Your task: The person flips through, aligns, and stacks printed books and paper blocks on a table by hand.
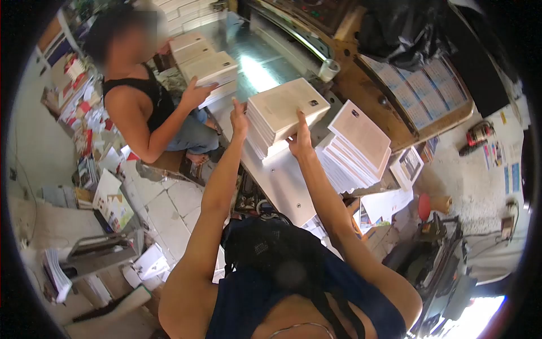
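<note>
A stack of cream-covered booklets stands on the metal table, with a small dark picture on the top cover's corner. My left hand presses against the stack's left side, fingers pointing up. At its near right edge, my right hand grips with the thumb over the top cover; its other fingers are partly hidden. To the right, a second pile of similar booklets leans and fans out, apart from my right hand.
A co-worker sits at the left, one hand beside further booklet stacks. Behind my stack are a machine bed and a plastic cup. Loose paper piles up along the left wall.
</note>
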{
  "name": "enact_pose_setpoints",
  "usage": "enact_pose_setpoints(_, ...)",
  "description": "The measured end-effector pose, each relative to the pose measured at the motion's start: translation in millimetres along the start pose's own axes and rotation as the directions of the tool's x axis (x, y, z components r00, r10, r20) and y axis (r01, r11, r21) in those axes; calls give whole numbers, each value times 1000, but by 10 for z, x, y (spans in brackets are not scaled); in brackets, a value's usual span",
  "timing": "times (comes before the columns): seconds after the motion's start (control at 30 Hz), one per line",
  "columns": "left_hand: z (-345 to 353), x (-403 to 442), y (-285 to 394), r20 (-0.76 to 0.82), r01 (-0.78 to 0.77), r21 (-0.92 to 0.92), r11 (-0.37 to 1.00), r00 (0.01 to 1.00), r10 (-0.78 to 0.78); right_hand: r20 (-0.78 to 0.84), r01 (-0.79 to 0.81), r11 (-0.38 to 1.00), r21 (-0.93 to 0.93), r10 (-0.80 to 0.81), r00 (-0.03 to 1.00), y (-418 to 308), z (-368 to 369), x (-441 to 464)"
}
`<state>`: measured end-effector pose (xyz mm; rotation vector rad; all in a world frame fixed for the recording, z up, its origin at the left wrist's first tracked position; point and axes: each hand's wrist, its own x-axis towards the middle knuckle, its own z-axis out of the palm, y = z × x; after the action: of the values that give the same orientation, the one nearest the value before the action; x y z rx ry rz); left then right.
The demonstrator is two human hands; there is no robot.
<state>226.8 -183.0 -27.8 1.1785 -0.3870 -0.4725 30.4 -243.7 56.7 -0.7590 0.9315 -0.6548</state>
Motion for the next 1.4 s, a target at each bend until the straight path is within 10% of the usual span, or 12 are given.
enact_pose_setpoints(0.23, 160, 119, -183, -58, 71, 6, 997, 996, -71, 101, -52, 906, -420, 104, 989, 56, -516, -258)
enact_pose_setpoints(0.4, 151, 130, -269, -96, 39, 17, 999, 995, -37, 210, -195, 972, -129, 219, 953, 84, -122, -455)
enact_pose_setpoints(0.97, 248, 60, -239, -126, 20, -269, 963, 990, -56, 133, 60, 876, -479, 5, 991, 148, -123, -471)
enact_pose_setpoints(1.07, 203, 167, -313, -79, 53, -411, 910, 992, -93, 260, 189, 774, -604, -33, 965, 195, -338, -392)
enact_pose_setpoints(1.1, 221, 114, -235, -182, -35, -326, 945, 983, -27, 270, 220, 439, -871, 56, 961, -138, -306, -624)
enact_pose_setpoints(1.2, -17, -145, 168, -384, -308, 207, 929, 847, 367, 498, 609, 179, -773, -423, 757, -309, -549, -1378)
enact_pose_setpoints(1.4, 812, -1809, 1574, 155, -420, -132, 898, 886, 437, -1, 467, 307, -829, -837, 548, -863, -1642, -1874)
